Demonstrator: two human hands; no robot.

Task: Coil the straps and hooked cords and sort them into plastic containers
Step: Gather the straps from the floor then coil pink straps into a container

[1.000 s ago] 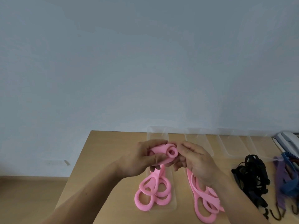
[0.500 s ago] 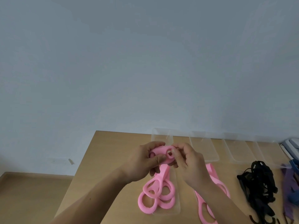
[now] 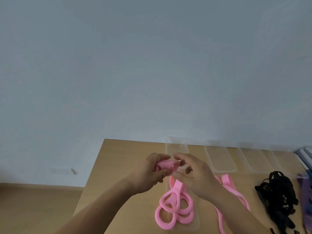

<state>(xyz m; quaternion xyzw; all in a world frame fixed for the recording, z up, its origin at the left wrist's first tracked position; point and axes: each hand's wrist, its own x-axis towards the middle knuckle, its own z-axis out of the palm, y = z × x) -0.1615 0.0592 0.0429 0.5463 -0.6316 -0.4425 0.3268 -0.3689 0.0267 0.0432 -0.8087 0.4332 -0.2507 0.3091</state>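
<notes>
Pink strap (image 3: 166, 165) half rolled, held above the table (image 3: 118, 157).
Left hand (image 3: 152, 173) clenched round the rolled end, loose loops trailing down toward 6 o'clock onto a clear container (image 3: 195, 215). Right hand (image 3: 197, 176), pinching the roll half a second ago, now arched off it at 3 o'clock; impossible to tell whether gripping the tail. Black cords (image 3: 276, 191) lying at 4 o'clock.

The coiled strap (image 3: 173, 208) is plain pink, the second strap (image 3: 227, 180) likewise. The cords (image 3: 276, 190) are black; a far-right strap (image 3: 306, 190), blurred, seems purple. The containers (image 3: 219, 159) are clear, the table (image 3: 118, 166) tan, the wall (image 3: 152, 65) pale blue-grey.
</notes>
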